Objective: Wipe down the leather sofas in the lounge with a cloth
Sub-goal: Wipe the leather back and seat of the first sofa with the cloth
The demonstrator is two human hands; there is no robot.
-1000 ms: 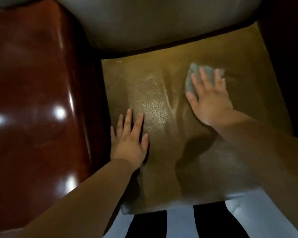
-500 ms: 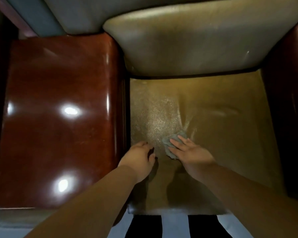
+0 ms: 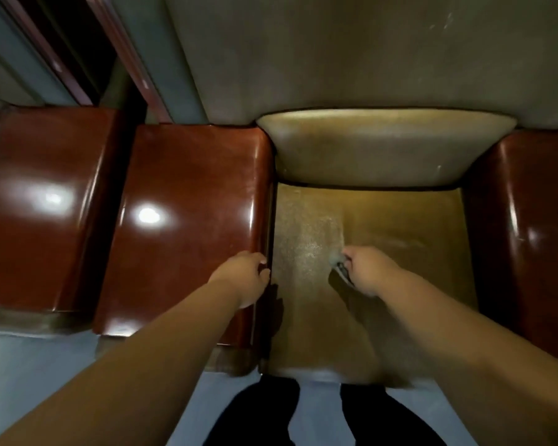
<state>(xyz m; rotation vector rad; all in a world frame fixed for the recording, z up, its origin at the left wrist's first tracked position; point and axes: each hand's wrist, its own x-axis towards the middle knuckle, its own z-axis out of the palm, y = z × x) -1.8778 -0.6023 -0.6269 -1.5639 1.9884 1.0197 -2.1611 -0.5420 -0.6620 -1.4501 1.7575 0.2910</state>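
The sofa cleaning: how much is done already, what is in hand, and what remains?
Done: cannot be confirmed; the seat cushion shows no clear wiped mark. In hand: the right hand grips the cloth over the seat, and the left hand is at the glossy armrest. Left, probably: the backrest, both armrests, and the neighbouring sofa's armrest.

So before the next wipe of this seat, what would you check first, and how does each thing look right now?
1. Cloth in hand: ok, the right hand grips it, though only a small dark bit shows.
2. Cloth touching the seat cushion: cannot tell, the hand hides it.
3. Left hand out of the wiping path: ok, it sits by the edge of the glossy armrest.
4. Left hand holding anything: cannot tell, the fingers are curled and blurred.
5. Backrest cushion wiped: cannot tell.
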